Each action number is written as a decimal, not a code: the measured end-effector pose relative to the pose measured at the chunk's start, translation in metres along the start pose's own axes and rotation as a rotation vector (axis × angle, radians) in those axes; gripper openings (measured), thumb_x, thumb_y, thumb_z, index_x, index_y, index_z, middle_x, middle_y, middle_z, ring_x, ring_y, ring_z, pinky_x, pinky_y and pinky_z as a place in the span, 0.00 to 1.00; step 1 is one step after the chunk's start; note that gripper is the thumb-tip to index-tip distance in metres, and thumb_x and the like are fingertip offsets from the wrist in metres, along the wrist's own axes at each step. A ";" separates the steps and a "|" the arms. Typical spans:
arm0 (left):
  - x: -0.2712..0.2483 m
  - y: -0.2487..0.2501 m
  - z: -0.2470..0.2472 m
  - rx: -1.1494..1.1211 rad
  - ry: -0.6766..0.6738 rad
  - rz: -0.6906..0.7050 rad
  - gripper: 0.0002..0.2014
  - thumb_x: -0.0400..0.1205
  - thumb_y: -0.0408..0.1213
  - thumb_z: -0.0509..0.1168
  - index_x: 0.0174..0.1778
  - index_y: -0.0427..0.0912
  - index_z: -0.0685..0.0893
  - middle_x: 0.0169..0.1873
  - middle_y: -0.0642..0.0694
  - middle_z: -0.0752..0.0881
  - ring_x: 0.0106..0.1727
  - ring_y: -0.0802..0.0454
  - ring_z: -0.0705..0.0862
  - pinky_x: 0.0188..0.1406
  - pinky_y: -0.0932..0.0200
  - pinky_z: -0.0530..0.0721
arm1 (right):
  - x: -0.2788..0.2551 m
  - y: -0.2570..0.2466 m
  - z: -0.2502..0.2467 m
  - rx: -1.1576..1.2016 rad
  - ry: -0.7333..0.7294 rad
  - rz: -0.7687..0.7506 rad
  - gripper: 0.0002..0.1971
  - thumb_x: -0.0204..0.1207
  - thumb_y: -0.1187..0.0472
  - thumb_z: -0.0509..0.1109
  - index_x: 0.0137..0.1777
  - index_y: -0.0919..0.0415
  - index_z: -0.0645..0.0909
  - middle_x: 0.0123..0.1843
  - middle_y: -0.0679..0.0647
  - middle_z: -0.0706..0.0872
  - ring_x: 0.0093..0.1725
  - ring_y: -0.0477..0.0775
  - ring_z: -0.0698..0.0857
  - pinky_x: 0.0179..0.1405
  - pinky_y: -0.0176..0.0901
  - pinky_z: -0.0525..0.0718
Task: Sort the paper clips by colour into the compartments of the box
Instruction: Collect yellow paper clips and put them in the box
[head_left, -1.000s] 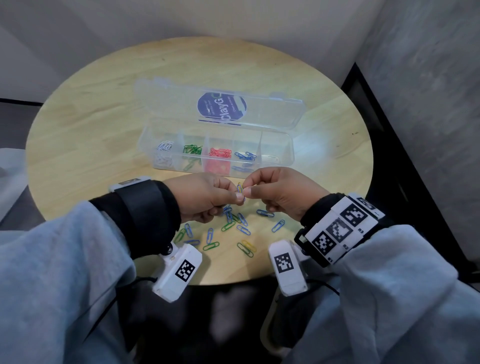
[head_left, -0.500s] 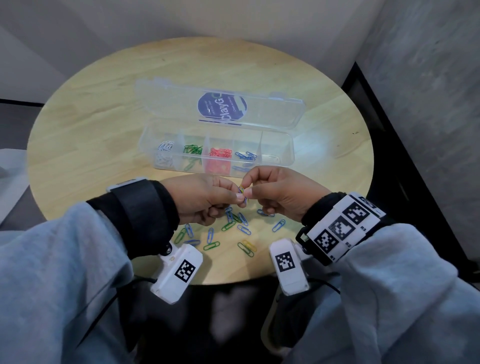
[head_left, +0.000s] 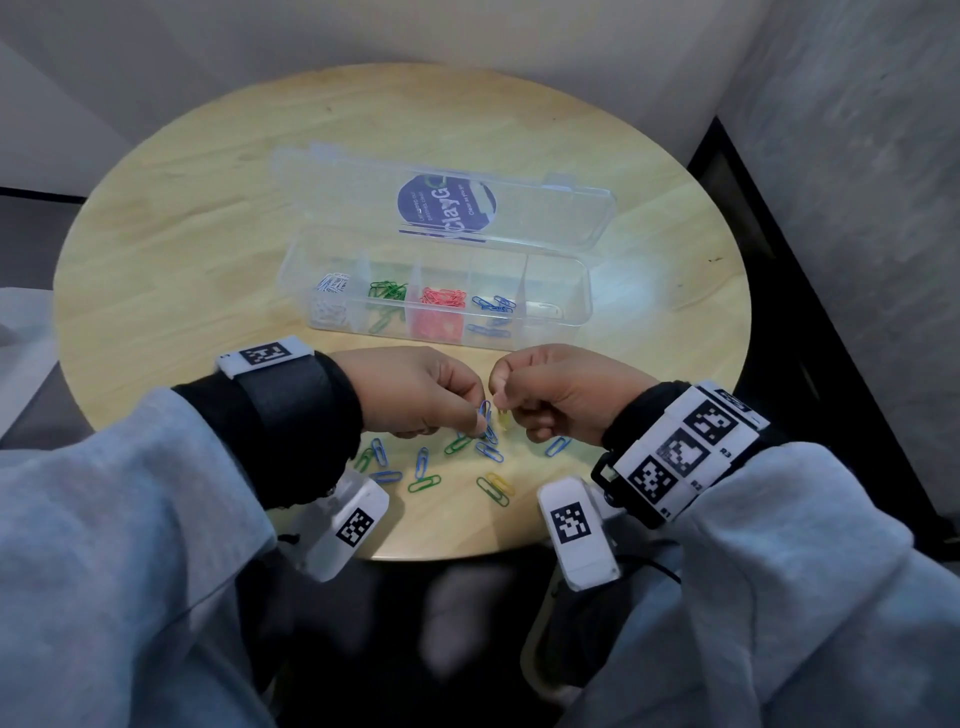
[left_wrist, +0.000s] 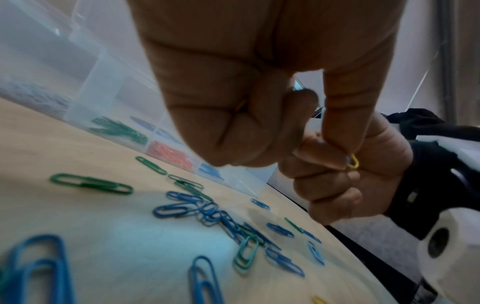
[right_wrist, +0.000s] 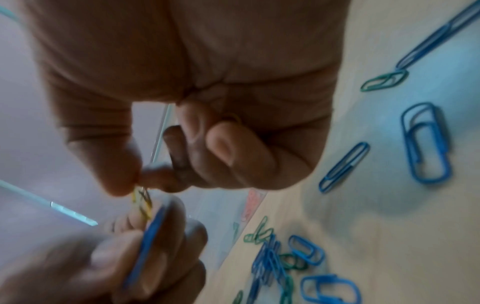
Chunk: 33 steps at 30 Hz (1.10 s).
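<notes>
My left hand (head_left: 477, 422) pinches a blue paper clip (head_left: 484, 409) between thumb and forefinger, low over the table. Right beside it, my right hand (head_left: 498, 404) pinches a small yellow clip (head_left: 503, 418); the two clips hang apart. The right wrist view shows the yellow clip (right_wrist: 141, 202) at my fingertips and the blue clip (right_wrist: 152, 236) in the other hand. Behind both hands lies the clear box (head_left: 586, 291), lid open, with white (head_left: 332, 291), green (head_left: 387, 291), red (head_left: 442, 299) and blue clips (head_left: 493, 304) in separate compartments.
Several loose blue and green clips (head_left: 422, 462) lie scattered under and before my hands, with a yellow one (head_left: 501, 482) near the front. The box's lid (head_left: 519, 218) lies flat behind it. The round table's front edge (head_left: 457, 557) is close to my wrists; walls stand behind and right.
The hands held the clips together at one point before; now they have drawn slightly apart, with the blue clip in the left and the yellow one in the right.
</notes>
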<state>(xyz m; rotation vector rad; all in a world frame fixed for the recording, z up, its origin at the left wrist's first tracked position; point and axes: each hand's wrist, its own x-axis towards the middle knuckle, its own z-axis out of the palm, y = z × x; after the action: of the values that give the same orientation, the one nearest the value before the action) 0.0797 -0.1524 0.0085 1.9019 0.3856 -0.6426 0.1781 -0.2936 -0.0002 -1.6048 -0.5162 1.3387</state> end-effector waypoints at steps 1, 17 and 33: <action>-0.001 0.001 0.000 0.017 -0.002 0.001 0.13 0.78 0.31 0.68 0.28 0.43 0.76 0.18 0.51 0.65 0.18 0.56 0.62 0.20 0.64 0.59 | 0.000 -0.001 -0.001 0.035 0.015 -0.011 0.04 0.58 0.67 0.65 0.27 0.59 0.73 0.16 0.46 0.64 0.14 0.43 0.61 0.19 0.31 0.61; -0.004 -0.009 -0.015 0.349 0.132 -0.276 0.12 0.71 0.41 0.68 0.23 0.45 0.77 0.20 0.50 0.69 0.23 0.50 0.63 0.21 0.65 0.60 | 0.000 0.005 0.000 -0.159 0.111 0.239 0.12 0.74 0.75 0.54 0.40 0.60 0.75 0.25 0.55 0.76 0.15 0.46 0.75 0.12 0.28 0.68; -0.009 -0.012 -0.026 0.375 0.227 -0.313 0.15 0.74 0.51 0.70 0.28 0.47 0.76 0.22 0.50 0.71 0.24 0.51 0.67 0.22 0.65 0.61 | -0.008 0.004 0.028 -1.204 0.034 0.228 0.09 0.72 0.57 0.73 0.49 0.61 0.85 0.42 0.52 0.80 0.43 0.53 0.78 0.31 0.37 0.71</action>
<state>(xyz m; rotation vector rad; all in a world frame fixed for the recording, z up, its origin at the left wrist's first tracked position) 0.0726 -0.1238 0.0133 2.3060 0.7621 -0.7446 0.1494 -0.2907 0.0021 -2.6922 -1.3014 1.1871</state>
